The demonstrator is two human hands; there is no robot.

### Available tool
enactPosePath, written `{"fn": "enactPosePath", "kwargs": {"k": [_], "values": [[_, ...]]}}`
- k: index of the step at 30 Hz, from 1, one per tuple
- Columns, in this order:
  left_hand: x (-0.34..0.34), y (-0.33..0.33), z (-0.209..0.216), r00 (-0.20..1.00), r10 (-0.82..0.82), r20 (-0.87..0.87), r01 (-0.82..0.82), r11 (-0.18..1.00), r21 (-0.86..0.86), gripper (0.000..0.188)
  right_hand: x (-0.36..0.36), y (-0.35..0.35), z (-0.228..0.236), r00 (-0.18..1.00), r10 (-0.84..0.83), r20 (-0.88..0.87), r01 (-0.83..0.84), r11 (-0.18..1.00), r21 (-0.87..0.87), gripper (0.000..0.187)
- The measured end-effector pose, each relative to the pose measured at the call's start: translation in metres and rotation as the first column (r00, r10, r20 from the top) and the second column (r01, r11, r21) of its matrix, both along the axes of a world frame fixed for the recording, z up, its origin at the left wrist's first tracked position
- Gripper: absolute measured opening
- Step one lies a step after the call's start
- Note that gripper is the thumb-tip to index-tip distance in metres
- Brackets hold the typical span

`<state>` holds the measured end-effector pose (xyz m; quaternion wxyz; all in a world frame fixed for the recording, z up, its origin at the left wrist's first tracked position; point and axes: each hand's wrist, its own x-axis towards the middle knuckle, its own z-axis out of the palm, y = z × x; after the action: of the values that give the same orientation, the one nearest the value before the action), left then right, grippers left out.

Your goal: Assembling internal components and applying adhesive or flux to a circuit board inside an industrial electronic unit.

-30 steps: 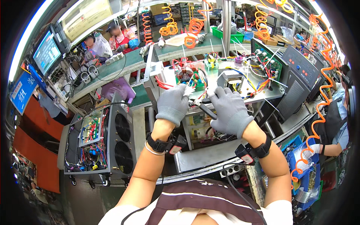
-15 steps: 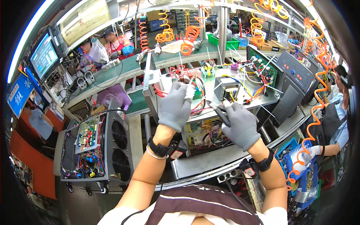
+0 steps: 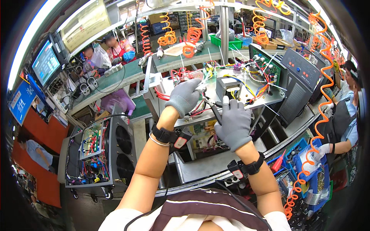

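My right hand, in a grey glove, is closed around dark-handled pliers. Their jaws point up and left, close to my other hand and the wiring. My left hand, gloved too, has its fingers pinched together over the wires; a pale bit shows at the fingertips, too small to name. Both hands are over an opened electrical unit with a metal base plate. On the plate sit a boxy transformer and a green circuit board. Red wires run beneath my left hand, and thin white cable ties stick up from the wiring.
A second opened unit with two fans stands on casters at the left. Behind runs a green bench. Coiled orange hoses hang at the right, near blue parts bins and a co-worker's gloved hand. A dark-cased machine stands nearby.
My right hand has moved left and slightly down with the pliers, bringing the jaws nearer to my left hand. My left hand has shifted slightly right, and the view has shifted a little.
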<state>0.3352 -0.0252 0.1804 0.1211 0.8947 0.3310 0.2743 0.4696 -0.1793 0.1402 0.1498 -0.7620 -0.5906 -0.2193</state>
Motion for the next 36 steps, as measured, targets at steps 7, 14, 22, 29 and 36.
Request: {"fn": "enactPosePath", "kwargs": {"k": [7, 14, 22, 29, 36], "values": [[0.005, -0.001, -0.002, 0.992, -0.108, 0.066, 0.106, 0.994, 0.029, 0.031, -0.004, 0.004, -0.004, 1.0, 0.015, -0.011, -0.015, 0.999, 0.035, 0.074], [0.007, 0.001, -0.008, 0.978, -0.074, 0.195, 0.095, 0.991, -0.098, 0.025, 0.015, -0.009, -0.018, 0.965, 0.212, -0.153, -0.202, 0.977, 0.073, 0.043], [0.03, -0.007, 0.002, 0.899, -0.18, 0.399, 0.318, 0.896, -0.311, 0.024, 0.087, -0.074, -0.033, 0.948, 0.105, -0.302, -0.054, 0.983, 0.173, 0.063], [0.113, -0.024, 0.028, 0.973, 0.017, -0.228, -0.001, 0.998, 0.07, 0.042, 0.121, -0.057, -0.024, 0.995, -0.001, -0.104, 0.003, 1.0, 0.015, 0.062], [0.143, -0.039, 0.037, 0.921, -0.22, -0.321, 0.206, 0.976, -0.076, 0.035, 0.122, -0.056, -0.01, 0.994, 0.017, -0.111, -0.025, 0.997, -0.069, 0.054]]}}
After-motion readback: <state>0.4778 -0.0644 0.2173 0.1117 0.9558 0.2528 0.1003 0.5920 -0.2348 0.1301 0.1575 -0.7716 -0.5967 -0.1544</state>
